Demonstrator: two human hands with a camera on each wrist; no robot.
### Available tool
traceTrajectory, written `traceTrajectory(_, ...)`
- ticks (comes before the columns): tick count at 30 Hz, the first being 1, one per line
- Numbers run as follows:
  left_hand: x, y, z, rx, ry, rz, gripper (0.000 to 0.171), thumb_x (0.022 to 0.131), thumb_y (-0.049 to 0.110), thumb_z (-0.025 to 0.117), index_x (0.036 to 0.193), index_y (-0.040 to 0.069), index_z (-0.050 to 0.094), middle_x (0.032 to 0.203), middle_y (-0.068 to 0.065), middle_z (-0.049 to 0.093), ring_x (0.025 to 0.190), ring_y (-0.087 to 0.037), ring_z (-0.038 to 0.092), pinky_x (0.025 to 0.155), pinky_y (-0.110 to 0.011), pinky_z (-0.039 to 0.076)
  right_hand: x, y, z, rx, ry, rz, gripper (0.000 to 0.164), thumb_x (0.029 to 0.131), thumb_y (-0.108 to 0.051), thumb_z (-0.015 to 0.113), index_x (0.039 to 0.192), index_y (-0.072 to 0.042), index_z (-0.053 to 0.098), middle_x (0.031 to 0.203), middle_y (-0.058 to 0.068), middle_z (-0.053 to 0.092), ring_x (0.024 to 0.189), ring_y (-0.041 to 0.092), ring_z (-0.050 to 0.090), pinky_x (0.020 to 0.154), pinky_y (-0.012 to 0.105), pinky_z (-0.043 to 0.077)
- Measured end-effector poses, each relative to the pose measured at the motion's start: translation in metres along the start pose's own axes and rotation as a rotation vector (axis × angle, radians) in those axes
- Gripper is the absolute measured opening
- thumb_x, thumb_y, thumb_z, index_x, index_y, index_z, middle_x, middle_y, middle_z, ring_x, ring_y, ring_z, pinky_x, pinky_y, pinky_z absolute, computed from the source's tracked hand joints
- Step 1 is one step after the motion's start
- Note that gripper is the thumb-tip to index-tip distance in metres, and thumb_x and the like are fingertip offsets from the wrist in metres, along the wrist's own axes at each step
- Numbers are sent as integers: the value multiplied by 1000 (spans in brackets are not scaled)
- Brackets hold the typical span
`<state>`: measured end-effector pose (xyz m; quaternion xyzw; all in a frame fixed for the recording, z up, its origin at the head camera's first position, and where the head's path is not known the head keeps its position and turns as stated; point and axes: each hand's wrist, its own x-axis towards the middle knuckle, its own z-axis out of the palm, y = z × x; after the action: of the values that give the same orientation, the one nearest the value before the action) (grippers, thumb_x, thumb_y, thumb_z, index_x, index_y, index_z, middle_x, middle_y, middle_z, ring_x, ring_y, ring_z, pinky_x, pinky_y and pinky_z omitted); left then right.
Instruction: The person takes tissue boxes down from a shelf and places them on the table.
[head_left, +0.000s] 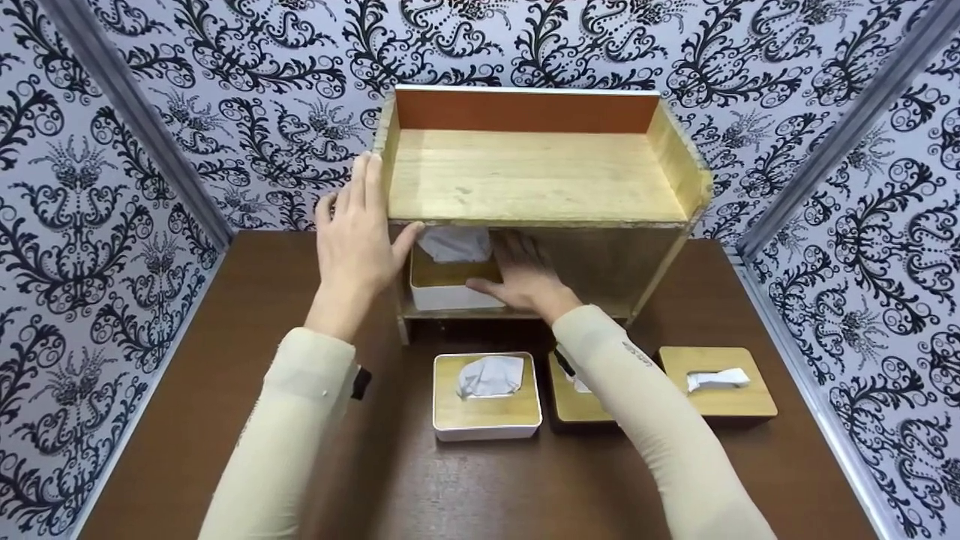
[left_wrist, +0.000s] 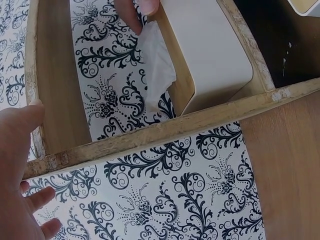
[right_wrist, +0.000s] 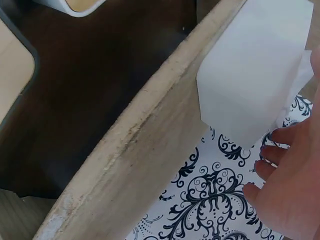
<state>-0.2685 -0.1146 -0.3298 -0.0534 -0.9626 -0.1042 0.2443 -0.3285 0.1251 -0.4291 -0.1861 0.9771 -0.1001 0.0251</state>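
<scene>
A white tissue box [head_left: 455,298] with a wood-coloured lid and a white tissue [head_left: 457,246] poking out stands in the lower compartment of a wooden shelf unit [head_left: 525,180], toward its left side. My right hand [head_left: 529,279] reaches into that compartment at the box's right end, thumb near its front corner; in the right wrist view the fingers [right_wrist: 270,155] lie beside the box [right_wrist: 245,75]. My left hand [head_left: 354,244] rests against the unit's left side panel, fingers fairly straight along the outside, thumb at the top board's front edge.
A second white tissue box [head_left: 487,431] stands on the brown table [head_left: 480,495] before the unit. Two dark-sided tissue boxes with wooden lids stand right of it, one [head_left: 581,409] partly behind my right sleeve, the other [head_left: 731,405] farther right. Patterned walls [head_left: 525,45] enclose the table.
</scene>
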Motion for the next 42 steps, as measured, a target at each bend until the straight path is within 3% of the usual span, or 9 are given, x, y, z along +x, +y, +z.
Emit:
traceTrajectory(5, 0, -1, 1, -12, 27, 4, 97, 88, 59, 60, 156, 10, 11, 164, -7, 19, 135, -30, 44, 113, -50, 29, 10, 2, -5, 46, -63, 51, 112, 78, -86, 42, 158, -20, 0, 166, 6, 3, 154, 27, 1, 124, 48, 5)
traceTrajectory(9, 0, -1, 1, -2, 7, 0, 98, 88, 61, 58, 157, 11, 9, 164, -7, 17, 136, -29, 42, 114, -49, 27, 19, 4, -7, 29, -136, 72, 118, 75, -88, 42, 158, -19, -5, 166, 4, -2, 154, 25, -5, 125, 47, 1)
traceTrajectory(14, 1, -1, -1, 15, -25, -8, 97, 89, 62, 54, 157, 12, 6, 165, -6, 12, 139, -29, 39, 115, -50, 26, 27, 4, -11, 8, -164, 17, 118, 73, -89, 43, 158, -19, 1, 166, 4, 2, 154, 28, -3, 124, 48, 0)
traceTrajectory(24, 1, 0, 0, 7, -27, -7, 98, 89, 62, 55, 157, 12, 5, 165, -6, 12, 140, -28, 39, 116, -50, 26, 34, -5, -8, 53, -193, -104, 122, 70, -74, 68, 158, -19, 5, 166, 5, 3, 154, 27, -3, 125, 45, 0)
traceTrajectory(33, 1, -1, 1, 2, 9, -2, 98, 88, 60, 59, 157, 11, 9, 165, -6, 16, 139, -28, 42, 115, -50, 27, 39, -12, -4, 72, -234, -135, 125, 69, -66, 76, 158, -21, 1, 167, 4, -1, 154, 23, -7, 125, 42, -5)
traceTrajectory(42, 1, -1, 0, 12, -10, -11, 98, 89, 61, 57, 157, 12, 7, 165, -6, 14, 140, -28, 40, 116, -51, 26, 42, -15, 1, 60, -217, -146, 126, 67, -66, 77, 158, -21, 3, 167, 4, 1, 154, 24, -6, 124, 42, -6)
